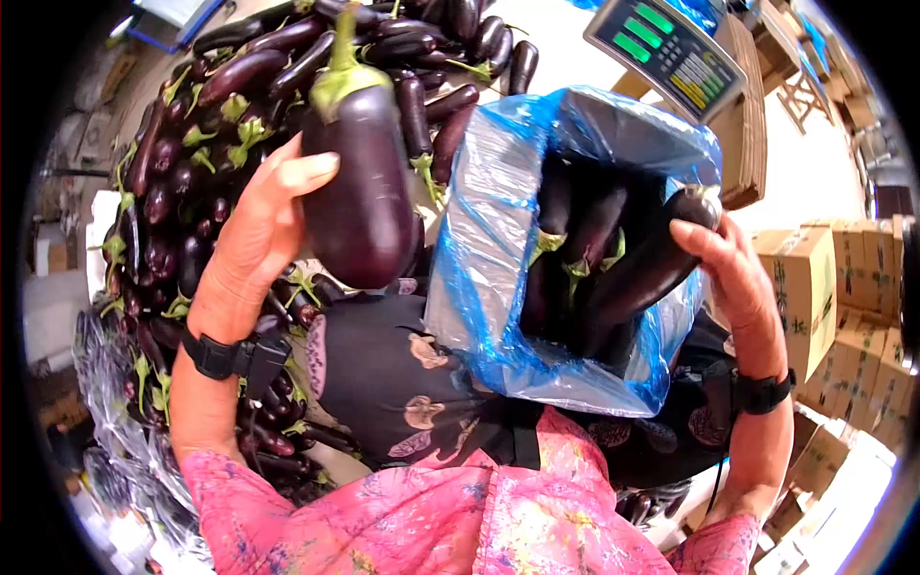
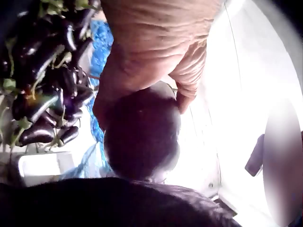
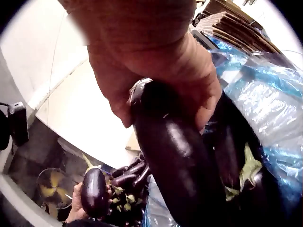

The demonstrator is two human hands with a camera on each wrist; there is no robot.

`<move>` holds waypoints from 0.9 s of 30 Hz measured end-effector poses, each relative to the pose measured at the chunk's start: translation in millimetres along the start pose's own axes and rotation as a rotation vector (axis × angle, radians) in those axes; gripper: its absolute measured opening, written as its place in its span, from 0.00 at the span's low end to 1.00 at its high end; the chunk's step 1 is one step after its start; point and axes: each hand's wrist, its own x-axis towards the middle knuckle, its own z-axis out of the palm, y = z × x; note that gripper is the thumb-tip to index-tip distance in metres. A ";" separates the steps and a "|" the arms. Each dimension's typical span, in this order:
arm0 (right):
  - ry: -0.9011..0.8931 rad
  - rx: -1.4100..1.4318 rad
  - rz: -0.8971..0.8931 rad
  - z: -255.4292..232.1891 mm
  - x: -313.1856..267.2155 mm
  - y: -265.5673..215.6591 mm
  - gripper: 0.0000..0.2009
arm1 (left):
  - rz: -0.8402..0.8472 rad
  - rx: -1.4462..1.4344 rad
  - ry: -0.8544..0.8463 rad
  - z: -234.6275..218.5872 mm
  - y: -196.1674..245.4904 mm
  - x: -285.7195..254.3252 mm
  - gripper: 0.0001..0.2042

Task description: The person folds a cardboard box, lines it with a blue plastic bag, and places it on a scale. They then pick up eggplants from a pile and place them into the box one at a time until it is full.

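In the head view my left hand [image 1: 266,216] grips a wide, dark purple eggplant [image 1: 356,192], its green stem pointing up, beside the lined box. The left wrist view shows fingers and thumb around that eggplant [image 2: 142,135]. My right hand [image 1: 740,273] holds a longer eggplant [image 1: 647,268] by its blunt end. It slants down into a box lined with blue plastic [image 1: 484,230], over other eggplants [image 1: 596,225] lying inside. Up close in the right wrist view, thumb and fingers clasp the end of this glossy eggplant [image 3: 175,146].
A large heap of eggplants [image 1: 240,77] spreads along the left and back. Behind the box at right stands a scale display [image 1: 664,53] with green digits. Stacked cardboard cartons [image 1: 800,278] fill the right side. Crumpled clear plastic [image 1: 129,441] lies at lower left.
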 end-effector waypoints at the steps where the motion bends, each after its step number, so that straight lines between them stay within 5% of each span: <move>1: 0.013 0.018 -0.012 -2.5 -2.8 -3.7 0.24 | -0.019 0.105 -0.028 17.2 6.1 8.4 0.29; 4: 0.156 0.011 -0.031 -2.1 -19.2 -19.6 0.25 | -0.111 0.339 -0.178 75.2 16.6 26.3 0.30; 8: 0.089 0.013 -0.075 -17.7 -15.5 -3.3 0.26 | -0.129 0.565 -0.344 124.3 -8.6 50.3 0.29; 10: 0.076 -0.045 -0.119 -24.9 -14.4 3.3 0.24 | -0.232 0.920 -0.236 139.3 -37.4 61.9 0.33; 12: 0.069 -0.039 -0.170 -23.1 -22.0 -5.6 0.23 | -0.140 1.063 -0.219 160.3 -53.9 57.2 0.39; 13: 0.094 -0.090 -0.141 -26.8 -21.4 -3.2 0.29 | -0.075 1.076 -0.204 164.8 -66.7 59.1 0.45; 18: 0.044 -0.062 -0.215 -34.4 -28.3 -1.6 0.28 | -0.254 1.149 -0.258 175.1 -114.9 60.0 0.43; 20: 0.043 -0.064 -0.223 -41.0 -26.6 6.5 0.28 | -0.120 1.245 -0.253 171.9 -146.5 61.5 0.42; 27: 0.057 -0.069 -0.255 -36.8 -32.6 3.8 0.28 | -0.071 1.321 -0.263 179.0 -137.4 60.4 0.45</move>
